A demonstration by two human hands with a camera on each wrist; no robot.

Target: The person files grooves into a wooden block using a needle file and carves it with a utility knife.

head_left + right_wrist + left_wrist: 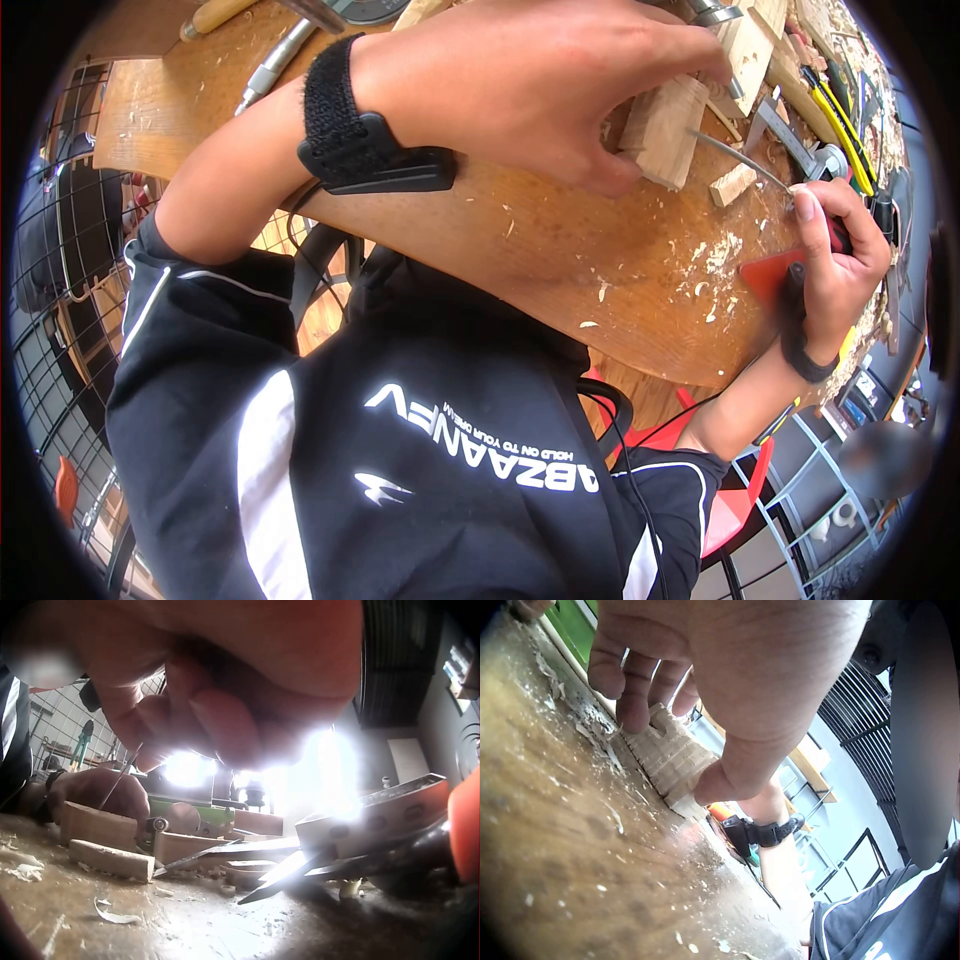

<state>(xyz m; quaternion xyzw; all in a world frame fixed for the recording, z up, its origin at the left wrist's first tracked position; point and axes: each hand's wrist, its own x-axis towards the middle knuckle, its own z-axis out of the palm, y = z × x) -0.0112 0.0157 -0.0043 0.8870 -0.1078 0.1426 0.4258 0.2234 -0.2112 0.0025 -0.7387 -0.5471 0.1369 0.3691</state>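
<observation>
My left hand (500, 95) spans a pale wooden block (662, 140) on the brown table, thumb at its near end and fingers over the far side. The left wrist view shows ridges and a notch cut in this block (671, 761). My right hand (845, 235) grips a carving tool by its red and dark handle (838, 236). The tool's thin metal shaft (745, 160) slants from the right fist to the block, its tip right at the wood. Seen from the right wrist, the shaft (120, 778) meets the block's upper edge (97, 823); the fist hides the handle.
A small wood offcut (733, 186) lies beside the block. Shavings (715, 262) are scattered across the table (560, 250). Farther right are a metal caliper (785, 135) and a yellow-handled tool (842, 125). A flat orange-red piece (768, 278) lies near my right wrist.
</observation>
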